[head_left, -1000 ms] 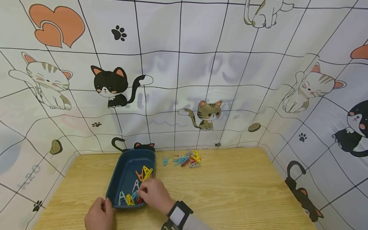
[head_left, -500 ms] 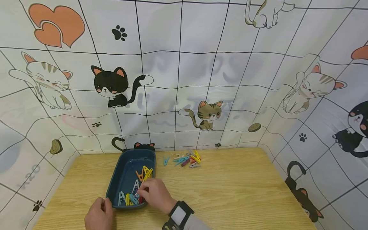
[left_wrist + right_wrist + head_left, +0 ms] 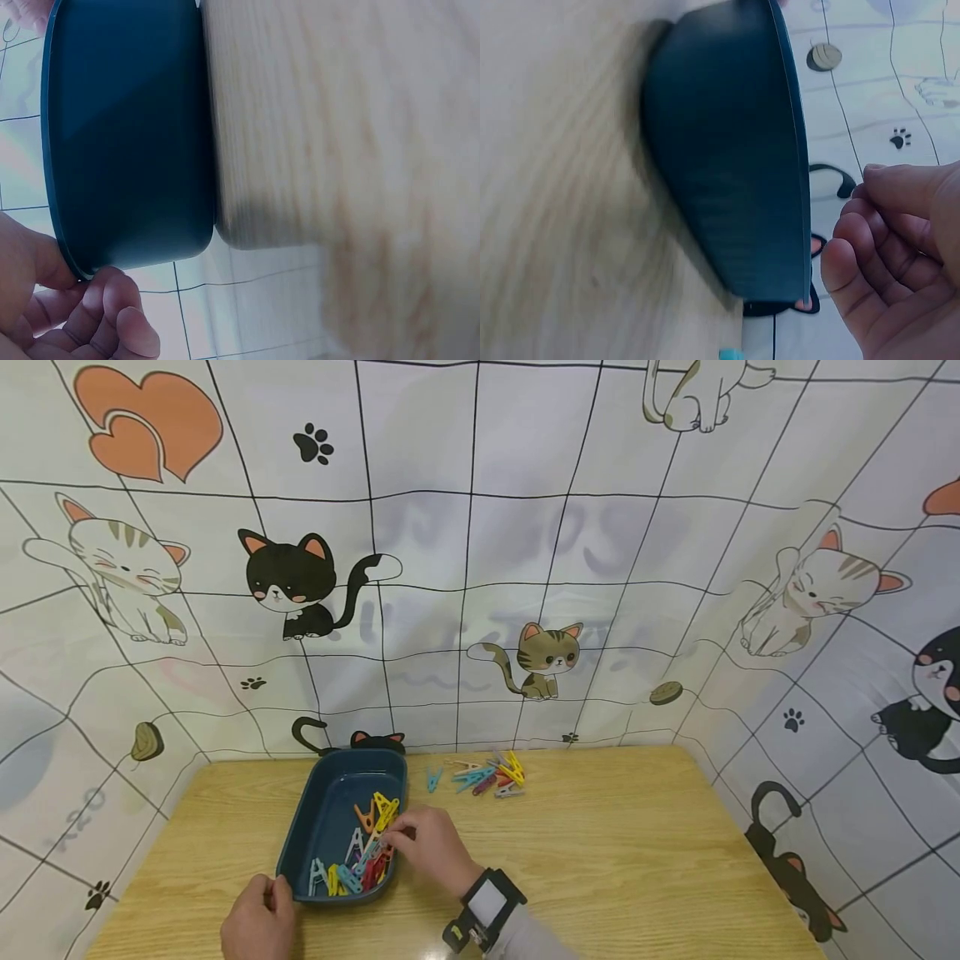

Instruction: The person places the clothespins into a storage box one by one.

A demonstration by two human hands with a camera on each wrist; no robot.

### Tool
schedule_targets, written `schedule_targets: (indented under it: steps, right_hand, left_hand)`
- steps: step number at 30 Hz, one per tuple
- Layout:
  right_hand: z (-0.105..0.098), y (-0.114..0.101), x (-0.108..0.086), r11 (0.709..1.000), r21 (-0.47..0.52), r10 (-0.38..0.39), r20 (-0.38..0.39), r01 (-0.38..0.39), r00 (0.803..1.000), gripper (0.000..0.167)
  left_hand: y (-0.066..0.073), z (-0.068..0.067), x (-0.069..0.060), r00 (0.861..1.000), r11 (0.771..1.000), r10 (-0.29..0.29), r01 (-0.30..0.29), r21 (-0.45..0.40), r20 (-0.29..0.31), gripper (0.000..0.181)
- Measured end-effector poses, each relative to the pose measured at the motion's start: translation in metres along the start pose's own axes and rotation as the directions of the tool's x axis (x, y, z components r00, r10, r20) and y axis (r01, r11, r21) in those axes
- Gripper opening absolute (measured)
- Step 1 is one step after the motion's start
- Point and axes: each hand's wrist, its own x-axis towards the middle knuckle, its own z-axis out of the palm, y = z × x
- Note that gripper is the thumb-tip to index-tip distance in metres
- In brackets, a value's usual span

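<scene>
A dark blue tray [image 3: 306, 810] stands on the left of the wooden table, with several coloured plastic clothespins [image 3: 348, 878] along its near end and right side. My left hand [image 3: 258, 918] pinches the tray's rim at the near left corner; in the left wrist view, the thumb and curled fingers [image 3: 101, 307] meet at that edge. My right hand [image 3: 431, 847] is over the tray's right rim, thumb and forefinger together beside the clothespins. In the right wrist view, its fingers [image 3: 840, 262] are curled, and whether a clothespin is between the tips is not clear.
A loose pile of mixed clothespins [image 3: 491, 777] lies at the table's back edge, right of the tray, with a single blue clothespin [image 3: 433, 779] beside it. A white cat-printed cloth [image 3: 480, 568] hangs behind and around the table [image 3: 585, 860].
My right hand has moved right and away from me, to the tray's right rim. A blue clothespin it was at now lies at the near end. My left hand has stayed on the rim.
</scene>
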Motion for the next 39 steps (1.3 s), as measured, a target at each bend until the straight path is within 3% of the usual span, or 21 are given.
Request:
schedule_targets:
  steps: [10,15,25,30,39]
  right_hand:
    - [-0.025,0.028,0.015,0.995,-0.095,-0.025,-0.078,0.017,0.997,0.008]
    - [-0.033,0.040,0.021,0.991,-0.127,0.023,-0.078,-0.033,0.997,0.009]
    - [-0.042,0.056,0.033,0.987,-0.152,0.036,-0.054,-0.044,0.998,0.008]
    - [-0.046,0.061,0.040,0.977,-0.204,0.056,-0.058,-0.067,0.997,0.007]
    - [-0.049,0.073,0.050,0.943,-0.331,0.031,-0.057,-0.048,0.998,0.008]
  left_hand:
    - [0.001,-0.001,0.000,0.999,1.000,-0.026,0.026,0.000,0.029,0.027]
    - [0.002,-0.002,0.000,0.999,0.999,-0.032,0.032,0.007,0.037,0.027]
    - [0.003,-0.003,0.001,0.998,0.999,-0.035,0.034,0.012,0.044,0.026]
    - [0.003,-0.004,0.002,0.996,0.998,-0.058,0.057,0.025,0.073,0.028]
    - [0.002,-0.003,0.002,0.996,0.999,-0.043,0.042,0.026,0.075,0.028]
